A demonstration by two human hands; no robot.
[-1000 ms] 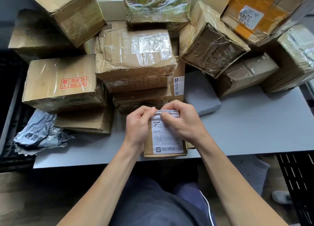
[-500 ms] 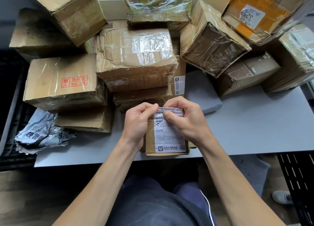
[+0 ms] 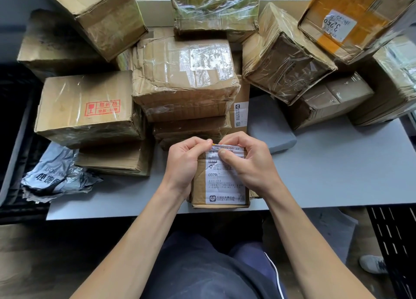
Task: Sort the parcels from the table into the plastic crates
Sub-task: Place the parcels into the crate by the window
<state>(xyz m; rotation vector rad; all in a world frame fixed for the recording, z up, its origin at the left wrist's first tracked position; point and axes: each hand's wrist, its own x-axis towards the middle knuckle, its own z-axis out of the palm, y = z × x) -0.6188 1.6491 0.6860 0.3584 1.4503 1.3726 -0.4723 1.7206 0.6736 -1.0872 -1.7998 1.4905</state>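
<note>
Small labelled parcel, lower centre of frame, at table edge: left hand and right hand curl around its top edge, fingers pinching.

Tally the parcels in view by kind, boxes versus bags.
Small labelled box at the front: 1
Other cardboard boxes: at least 12, since the stack is partly hidden
Grey plastic mailers: 2
Total: at least 15
</note>
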